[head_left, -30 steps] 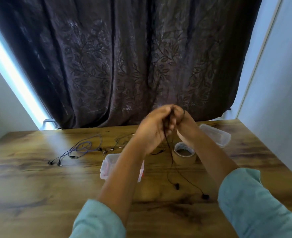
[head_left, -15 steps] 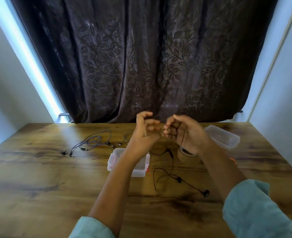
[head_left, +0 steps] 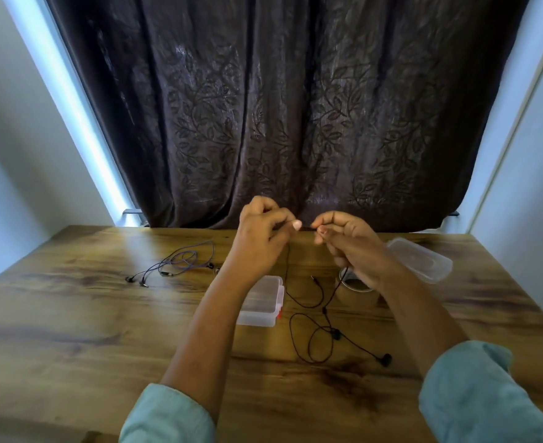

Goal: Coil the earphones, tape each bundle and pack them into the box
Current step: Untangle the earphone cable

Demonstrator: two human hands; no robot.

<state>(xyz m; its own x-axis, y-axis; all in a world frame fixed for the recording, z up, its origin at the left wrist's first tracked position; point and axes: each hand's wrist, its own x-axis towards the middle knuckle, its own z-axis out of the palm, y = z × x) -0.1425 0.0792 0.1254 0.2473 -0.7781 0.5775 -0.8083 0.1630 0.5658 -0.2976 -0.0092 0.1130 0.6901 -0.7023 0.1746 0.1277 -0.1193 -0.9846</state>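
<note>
Box [head_left: 262, 300] lies left of apparent tape roll [head_left: 359, 297]

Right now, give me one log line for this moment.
left hand pinches thin black earphone cable; right hand pinches it; clear plastic box on wooden table

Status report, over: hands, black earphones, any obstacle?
Raised left hand and right hand both pinch the black earphones cable. Not yet coiled, loose loops on the table. Box beside left forearm, tape roll partly hidden behind right hand.
</note>
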